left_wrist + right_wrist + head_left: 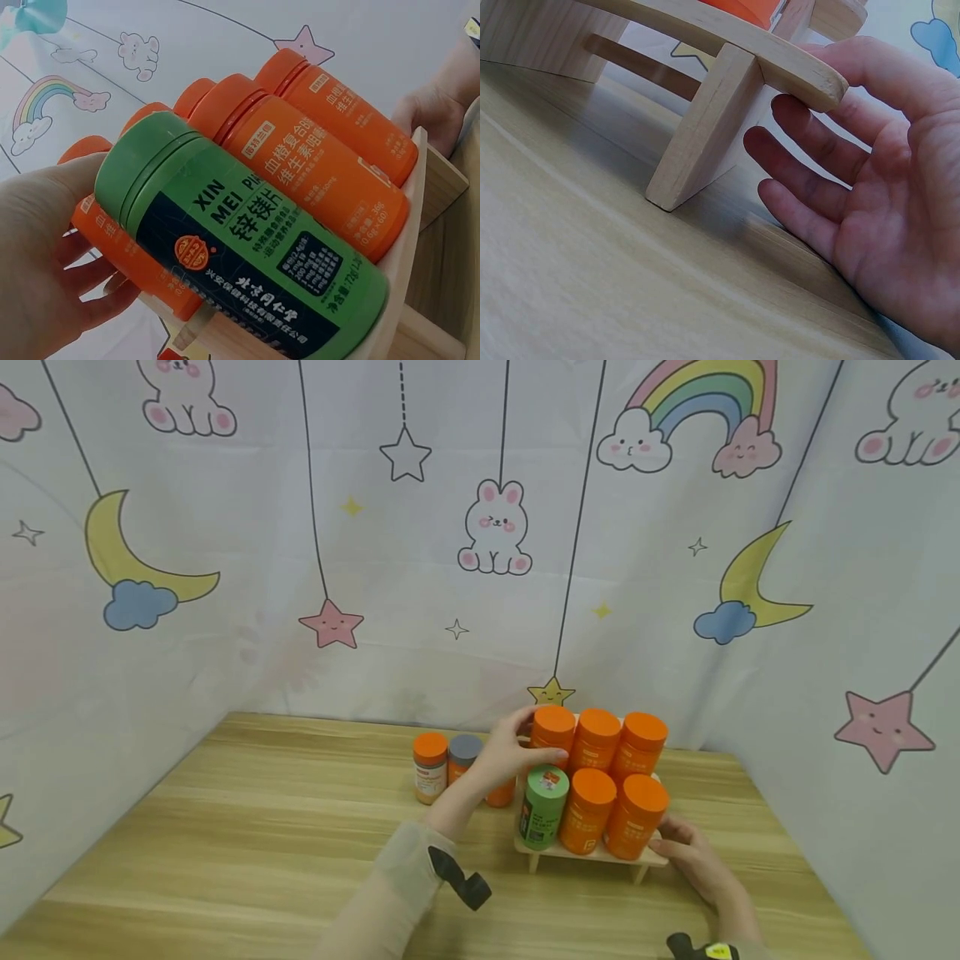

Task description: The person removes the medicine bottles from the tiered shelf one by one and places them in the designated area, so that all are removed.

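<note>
A two-tier wooden rack (585,852) carries orange bottles on both levels and a green bottle (543,807) at its front left. My left hand (506,752) grips the orange bottle (553,727) at the upper left, thumb across its front. In the left wrist view that hand (45,255) reaches behind the green bottle, fingers round the orange one. At the rack's right end, my right hand (693,856) holds the lower shelf. The right wrist view has this hand (885,165) at the rounded shelf end (817,82), lower fingers curled beneath it.
Left of the rack, an orange-capped jar (431,768) and a grey-capped bottle (465,753) stand on the wood-grain table (247,843), another orange bottle (501,793) partly behind my left arm. A patterned cloth wall (420,568) rises behind and along both sides.
</note>
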{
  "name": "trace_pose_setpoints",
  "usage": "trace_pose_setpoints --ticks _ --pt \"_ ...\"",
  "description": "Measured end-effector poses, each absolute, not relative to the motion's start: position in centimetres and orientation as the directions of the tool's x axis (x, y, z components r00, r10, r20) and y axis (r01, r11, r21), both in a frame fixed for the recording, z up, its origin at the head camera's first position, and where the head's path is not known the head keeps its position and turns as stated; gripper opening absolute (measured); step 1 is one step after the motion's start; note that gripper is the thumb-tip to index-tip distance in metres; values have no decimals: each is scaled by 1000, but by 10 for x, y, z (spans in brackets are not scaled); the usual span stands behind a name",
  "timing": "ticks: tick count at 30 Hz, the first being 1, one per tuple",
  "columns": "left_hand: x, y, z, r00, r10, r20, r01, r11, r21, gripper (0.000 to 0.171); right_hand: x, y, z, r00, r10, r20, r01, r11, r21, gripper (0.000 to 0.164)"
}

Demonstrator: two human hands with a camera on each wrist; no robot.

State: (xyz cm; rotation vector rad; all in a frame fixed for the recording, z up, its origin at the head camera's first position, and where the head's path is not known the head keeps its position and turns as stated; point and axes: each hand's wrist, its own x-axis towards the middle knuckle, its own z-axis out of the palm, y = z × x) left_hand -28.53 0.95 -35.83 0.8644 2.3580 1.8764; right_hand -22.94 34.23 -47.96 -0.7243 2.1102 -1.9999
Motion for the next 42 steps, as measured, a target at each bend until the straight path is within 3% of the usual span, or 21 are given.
trace_pose_setpoints --ticks 27,42 --pt "-281 -27 -361 -914 269 304 349 137 927 69 -230 342 -480 -864 -450 225 -247 -9 -969 41" --pt "-280 -75 -352 -926 119 359 370 86 925 66 -231 341 -478 -868 -446 217 -244 2 -970 42"
